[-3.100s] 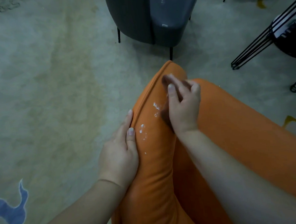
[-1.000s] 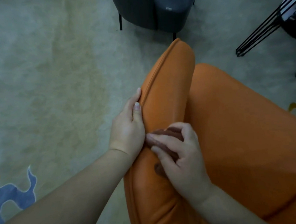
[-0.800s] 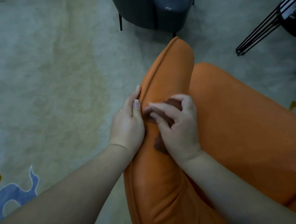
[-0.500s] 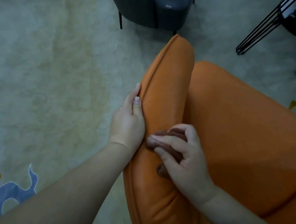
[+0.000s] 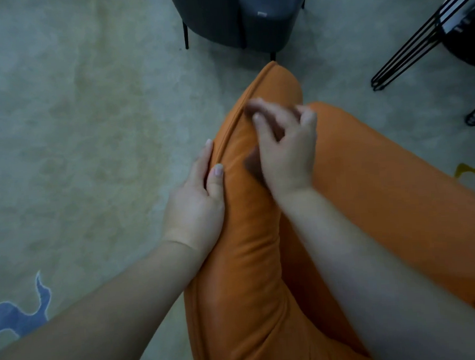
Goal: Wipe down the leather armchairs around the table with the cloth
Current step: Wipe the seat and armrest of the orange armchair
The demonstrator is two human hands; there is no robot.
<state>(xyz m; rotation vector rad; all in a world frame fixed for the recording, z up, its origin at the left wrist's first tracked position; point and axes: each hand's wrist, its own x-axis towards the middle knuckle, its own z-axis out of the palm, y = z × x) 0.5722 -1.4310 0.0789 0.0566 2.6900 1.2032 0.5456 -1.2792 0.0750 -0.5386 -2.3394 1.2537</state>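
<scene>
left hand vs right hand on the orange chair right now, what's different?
The left hand lies flat and sharp against the outer side of the orange armchair, holding nothing; the right hand is blurred, on top of the arm, farther from the camera. The left hand's fingers are straight; the right hand's curl over a brown cloth, mostly hidden beneath it. Both are bare and touch the same chair arm.

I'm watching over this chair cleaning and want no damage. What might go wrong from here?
1. The right hand covers most of the small brown cloth, so bare fingers may smear the orange armchair.
2. The piped seam beside the left hand may get missed.
3. The picture is blurred at the cloth, so I cannot confirm the arm is clean.
</scene>
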